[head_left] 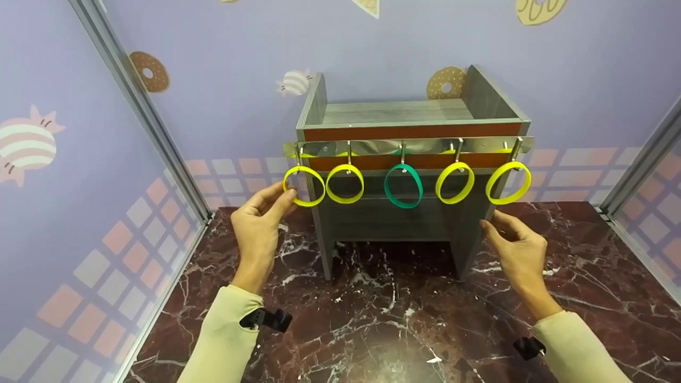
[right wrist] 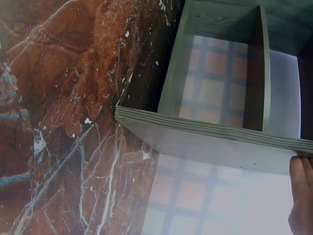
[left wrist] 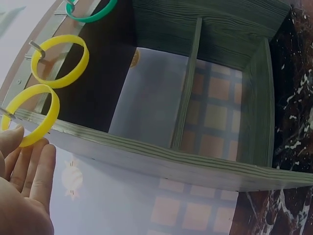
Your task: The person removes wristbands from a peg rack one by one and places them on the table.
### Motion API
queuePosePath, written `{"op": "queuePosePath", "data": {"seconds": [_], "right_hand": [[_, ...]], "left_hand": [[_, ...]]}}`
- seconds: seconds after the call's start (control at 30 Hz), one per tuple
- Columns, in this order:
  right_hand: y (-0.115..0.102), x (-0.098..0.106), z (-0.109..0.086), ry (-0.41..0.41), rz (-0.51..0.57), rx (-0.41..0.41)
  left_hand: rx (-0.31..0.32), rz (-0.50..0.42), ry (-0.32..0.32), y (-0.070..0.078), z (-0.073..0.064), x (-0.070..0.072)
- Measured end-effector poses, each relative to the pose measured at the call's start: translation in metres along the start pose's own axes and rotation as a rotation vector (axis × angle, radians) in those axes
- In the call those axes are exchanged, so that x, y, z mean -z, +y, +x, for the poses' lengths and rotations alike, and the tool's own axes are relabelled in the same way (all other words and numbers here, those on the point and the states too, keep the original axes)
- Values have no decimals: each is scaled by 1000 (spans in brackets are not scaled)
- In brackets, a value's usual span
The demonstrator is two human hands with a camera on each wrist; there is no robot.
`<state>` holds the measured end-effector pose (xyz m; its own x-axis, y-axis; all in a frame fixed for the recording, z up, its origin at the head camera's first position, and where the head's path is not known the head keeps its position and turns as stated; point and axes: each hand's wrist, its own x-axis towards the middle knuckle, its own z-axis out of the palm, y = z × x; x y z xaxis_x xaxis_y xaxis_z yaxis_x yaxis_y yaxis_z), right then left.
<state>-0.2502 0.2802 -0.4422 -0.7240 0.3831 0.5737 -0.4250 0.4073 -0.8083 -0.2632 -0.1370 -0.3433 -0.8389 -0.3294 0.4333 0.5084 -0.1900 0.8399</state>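
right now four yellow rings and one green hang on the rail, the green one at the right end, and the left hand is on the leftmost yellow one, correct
Not quite: the head view shows the green ring in the middle, with two yellow rings on either side. The left hand does hold the leftmost one.
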Motion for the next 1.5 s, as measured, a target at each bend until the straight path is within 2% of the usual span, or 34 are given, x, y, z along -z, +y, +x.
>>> {"op": "queuePosePath", "data": {"seconds": [0.2, 0.4, 0.67, 0.87, 1.03, 1.27, 1.43, 1.5], "right_hand": [[3, -3, -1, 27, 15, 52], [6, -6, -3, 38, 45, 62], [-30, -10, -11, 66, 43, 122], [-32, -11, -11, 87, 39, 134], [-31, -13, -12, 107, 21, 149], [-27, -16, -12, 134, 35, 145], [-28, -16, -12, 152, 12, 149], [-29, -17, -12, 151, 12, 152]], "left_hand": [[-2, -46, 6, 6, 1, -3], [-15, -51, 22, 13, 2, -4], [-29, -71, 16, 21, 0, -9], [-45, -106, 9, 32, -7, -9], [-32, -114, 49, 36, -14, 0], [19, -145, 146, 25, -24, 20], [33, -134, 192, 5, -30, 36], [64, -129, 208, -6, -34, 43]]}}
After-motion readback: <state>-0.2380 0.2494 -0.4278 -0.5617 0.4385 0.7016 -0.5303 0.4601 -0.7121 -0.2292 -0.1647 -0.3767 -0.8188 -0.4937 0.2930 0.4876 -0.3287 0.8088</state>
